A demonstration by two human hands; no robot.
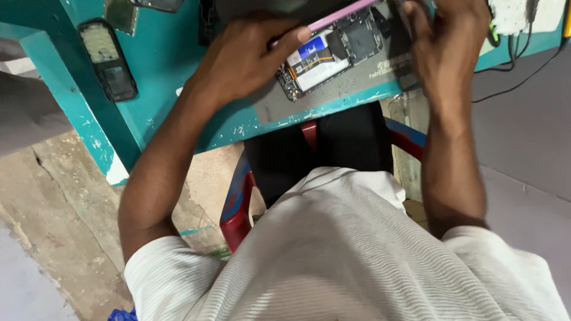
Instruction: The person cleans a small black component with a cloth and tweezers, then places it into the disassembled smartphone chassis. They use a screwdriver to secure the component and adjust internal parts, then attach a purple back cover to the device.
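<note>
At the upper left of the frame an old keypad phone [109, 59] lies on the teal table [166, 65]. Toward the upper middle, the left hand [244, 62] curls narrow, fingertips on a pink strip [342, 15] above the opened phone [330, 53] on a grey mat [333, 89]. At the upper right, the right hand [446, 44] is bent over the phone's far end; its grip cannot be told.

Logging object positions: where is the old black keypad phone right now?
In the head view the black keypad phone lies flat at the upper left on the teal table, apart from and left of the left hand and the opened smartphone on the grey mat.
</note>
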